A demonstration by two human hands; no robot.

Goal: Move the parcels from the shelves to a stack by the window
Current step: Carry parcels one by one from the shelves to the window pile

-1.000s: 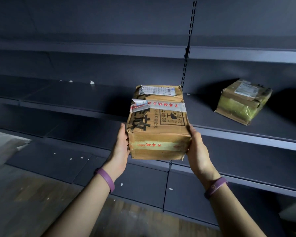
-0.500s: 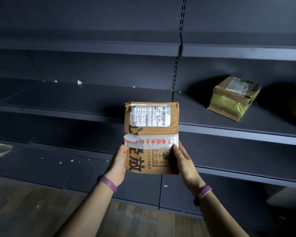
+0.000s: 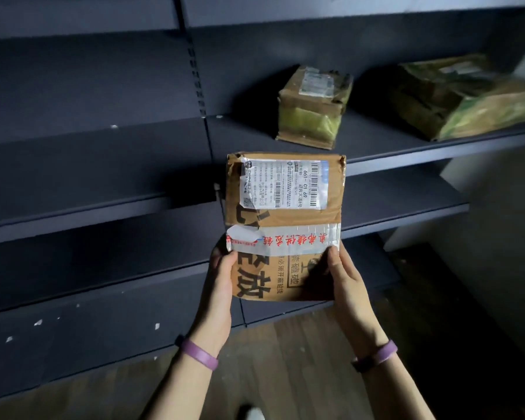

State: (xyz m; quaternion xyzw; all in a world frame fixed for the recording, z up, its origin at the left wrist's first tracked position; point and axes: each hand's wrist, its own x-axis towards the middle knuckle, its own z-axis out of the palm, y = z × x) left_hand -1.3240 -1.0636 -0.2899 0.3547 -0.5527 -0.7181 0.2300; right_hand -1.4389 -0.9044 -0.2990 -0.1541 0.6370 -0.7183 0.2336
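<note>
Under the box, the left hand and right hand grip its lower sides, thumbs on the front. It has tipped upright since a moment ago, label facing the person, clear of the shelf, so it seems ready for the window. Behind the box wait a small parcel and, farther right, a large parcel.

Dark grey metal shelves fill the dim room in tiers, with white scraps on the lowest one. A brown wooden floor lies below; a pale wall stands at right.
</note>
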